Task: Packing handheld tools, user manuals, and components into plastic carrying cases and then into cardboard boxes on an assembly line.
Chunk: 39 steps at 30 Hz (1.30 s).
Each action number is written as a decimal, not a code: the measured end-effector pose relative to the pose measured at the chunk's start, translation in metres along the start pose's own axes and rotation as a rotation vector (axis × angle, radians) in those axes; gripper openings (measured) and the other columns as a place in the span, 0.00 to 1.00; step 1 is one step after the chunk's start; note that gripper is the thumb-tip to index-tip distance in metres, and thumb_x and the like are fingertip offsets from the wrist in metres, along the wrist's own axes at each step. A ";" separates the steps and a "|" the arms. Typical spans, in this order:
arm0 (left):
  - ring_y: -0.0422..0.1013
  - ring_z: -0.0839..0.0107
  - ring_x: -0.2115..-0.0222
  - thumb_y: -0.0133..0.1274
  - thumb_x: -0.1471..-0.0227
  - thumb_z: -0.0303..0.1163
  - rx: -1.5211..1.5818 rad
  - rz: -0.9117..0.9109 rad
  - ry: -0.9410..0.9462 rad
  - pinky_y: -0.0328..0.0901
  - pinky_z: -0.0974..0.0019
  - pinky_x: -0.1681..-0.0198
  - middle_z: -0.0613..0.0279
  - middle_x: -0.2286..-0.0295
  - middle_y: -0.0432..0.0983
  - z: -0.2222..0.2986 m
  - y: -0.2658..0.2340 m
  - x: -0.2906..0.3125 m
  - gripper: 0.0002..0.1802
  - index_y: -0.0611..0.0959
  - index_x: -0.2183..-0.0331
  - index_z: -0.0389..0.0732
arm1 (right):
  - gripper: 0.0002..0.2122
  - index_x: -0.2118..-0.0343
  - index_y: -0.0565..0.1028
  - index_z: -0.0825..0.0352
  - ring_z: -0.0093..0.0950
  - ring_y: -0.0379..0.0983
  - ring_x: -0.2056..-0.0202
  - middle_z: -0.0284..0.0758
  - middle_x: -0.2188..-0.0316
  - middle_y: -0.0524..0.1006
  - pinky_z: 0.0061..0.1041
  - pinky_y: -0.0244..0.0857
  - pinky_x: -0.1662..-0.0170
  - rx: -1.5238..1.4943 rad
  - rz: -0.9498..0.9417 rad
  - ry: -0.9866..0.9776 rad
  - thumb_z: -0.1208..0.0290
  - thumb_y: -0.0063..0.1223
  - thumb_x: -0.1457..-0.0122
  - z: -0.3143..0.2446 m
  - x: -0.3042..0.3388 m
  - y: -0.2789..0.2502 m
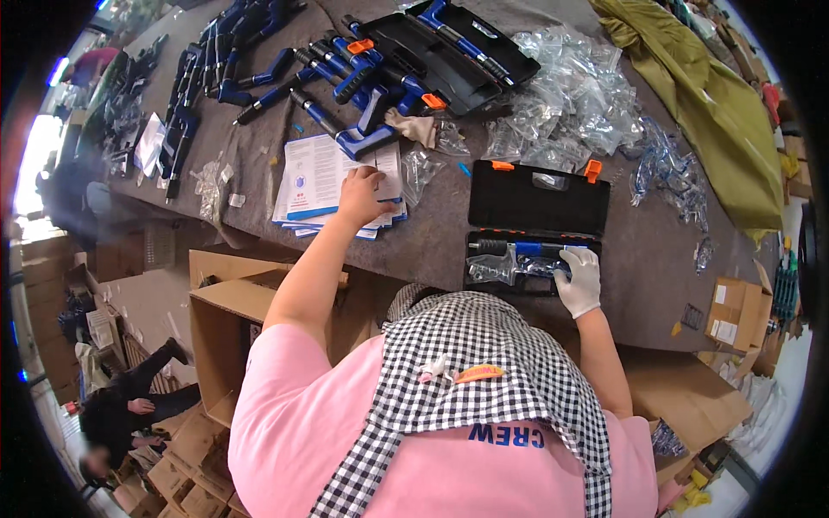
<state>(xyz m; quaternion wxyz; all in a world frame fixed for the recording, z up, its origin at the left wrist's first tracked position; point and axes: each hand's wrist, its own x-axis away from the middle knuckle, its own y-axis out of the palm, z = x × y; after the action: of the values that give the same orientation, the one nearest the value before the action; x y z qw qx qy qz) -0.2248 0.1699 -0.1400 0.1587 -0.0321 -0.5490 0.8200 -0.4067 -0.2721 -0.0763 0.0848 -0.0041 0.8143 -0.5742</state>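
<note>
My bare left hand point(362, 197) rests on a stack of printed leaflets point(313, 177), its fingers bent and apart. On my right hand point(579, 281) is a white glove. It lies over the right end of an open black case point(540, 197), fingers and thumb apart, touching the contents. Inside the case's lower half lies a blue and black tool point(537, 249), lengthwise. Clear plastic bags with small parts point(494, 268) sit in front of it. The gloved hand partly hides the tool's right end and the bag there. Orange latches point(592, 170) stand up on the raised lid.
Several blue and black pistol-grip tools point(367, 138) are heaped beyond the leaflets. A second open case point(458, 52) holds another tool. Clear plastic bags point(566, 95) pile up at the far right, beside olive cloth point(699, 112). A cardboard box point(229, 302) stands below the table edge.
</note>
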 end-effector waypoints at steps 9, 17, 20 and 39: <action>0.63 0.57 0.49 0.70 0.72 0.45 0.020 0.024 0.010 0.60 0.57 0.45 0.61 0.53 0.71 -0.006 0.004 -0.001 0.36 0.81 0.57 0.42 | 0.16 0.62 0.76 0.66 0.41 0.67 0.53 0.40 0.58 0.74 0.39 0.60 0.47 -0.008 -0.022 0.022 0.75 0.59 0.58 0.002 0.003 0.004; 0.71 0.51 0.60 0.57 0.57 0.39 0.079 -0.059 -0.085 0.66 0.54 0.55 0.51 0.64 0.78 -0.026 0.000 -0.006 0.14 0.84 0.71 0.38 | 0.15 0.63 0.77 0.65 0.40 0.67 0.53 0.38 0.59 0.74 0.39 0.60 0.46 0.004 0.054 -0.025 0.73 0.61 0.58 -0.007 -0.012 -0.002; 0.72 0.45 0.71 0.54 0.53 0.37 0.056 0.365 -0.198 0.67 0.49 0.67 0.46 0.75 0.76 -0.010 -0.013 0.005 0.12 0.81 0.76 0.37 | 0.14 0.64 0.77 0.65 0.39 0.68 0.53 0.37 0.60 0.75 0.38 0.60 0.47 -0.072 0.151 -0.008 0.74 0.61 0.58 -0.038 -0.030 -0.014; 0.50 0.49 0.38 0.53 0.48 0.50 0.171 -0.326 0.674 0.48 0.37 0.40 0.50 0.43 0.62 0.264 0.080 0.021 0.31 0.72 0.47 0.41 | 0.13 0.59 0.78 0.75 0.29 0.78 0.67 0.39 0.64 0.81 0.27 0.70 0.60 -0.668 -0.491 0.970 0.72 0.55 0.44 0.131 -0.045 0.039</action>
<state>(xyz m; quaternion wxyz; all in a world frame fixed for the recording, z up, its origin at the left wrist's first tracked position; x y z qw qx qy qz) -0.3229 -0.0862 -0.1058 0.4606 -0.1990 -0.3934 0.7704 -0.3402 -0.3765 -0.1494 -0.4335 0.0438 0.8706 -0.2285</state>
